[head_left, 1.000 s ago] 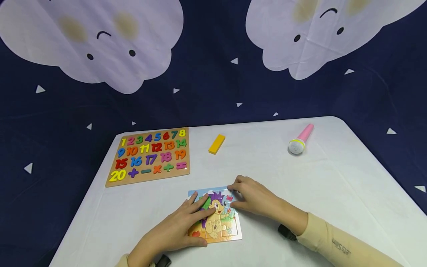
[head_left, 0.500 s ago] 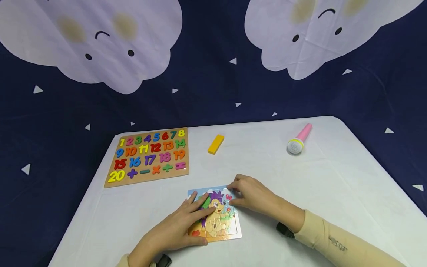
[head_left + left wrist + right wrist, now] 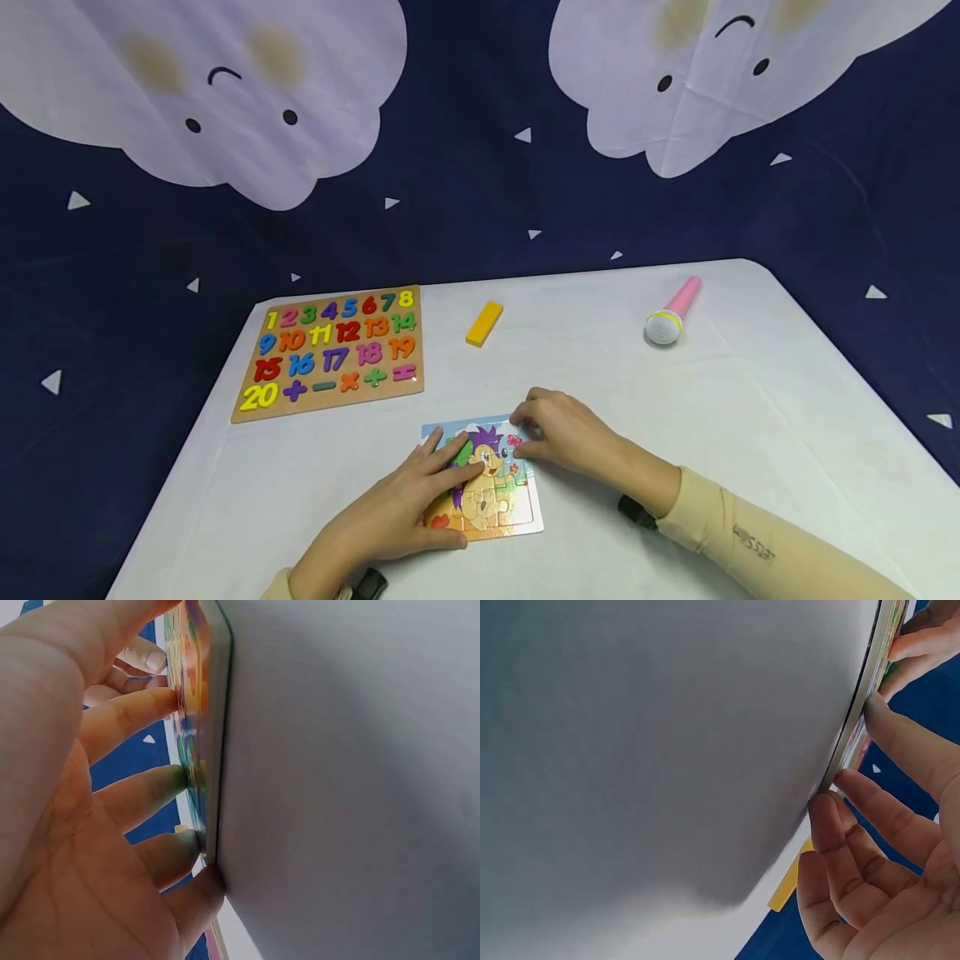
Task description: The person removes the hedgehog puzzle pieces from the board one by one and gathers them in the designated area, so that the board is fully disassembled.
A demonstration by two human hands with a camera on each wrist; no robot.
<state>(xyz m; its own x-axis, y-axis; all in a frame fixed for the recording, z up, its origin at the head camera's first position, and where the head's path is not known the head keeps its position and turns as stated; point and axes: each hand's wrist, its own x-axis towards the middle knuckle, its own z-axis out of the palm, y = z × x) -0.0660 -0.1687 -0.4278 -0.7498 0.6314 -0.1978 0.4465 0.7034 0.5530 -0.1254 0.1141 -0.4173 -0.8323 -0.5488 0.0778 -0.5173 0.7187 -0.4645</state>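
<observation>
A small jigsaw puzzle (image 3: 516,510) with a purple-haired hedgehog picture lies flat on the white table. My left hand (image 3: 397,504) rests over its left half, fingers spread and mostly straight, thumb along the near edge. In the left wrist view the fingertips (image 3: 180,776) touch the picture face and the little finger reaches past the board's edge. At the far right corner, my right hand (image 3: 566,429) holds the puzzle with bent fingers. The right wrist view shows the thumb and index finger on the face side, the middle finger at the corner.
A wooden number board (image 3: 330,354) with coloured numerals lies at the back left. Behind the puzzle is a yellow block (image 3: 484,323). A pink toy microphone (image 3: 675,312) lies at the back right. The table (image 3: 750,433) ends at a dark blue cloud-patterned cloth (image 3: 465,167).
Both hands stay at the same places on the puzzle, and the puzzle lies as before. The head view has shifted very slightly.
</observation>
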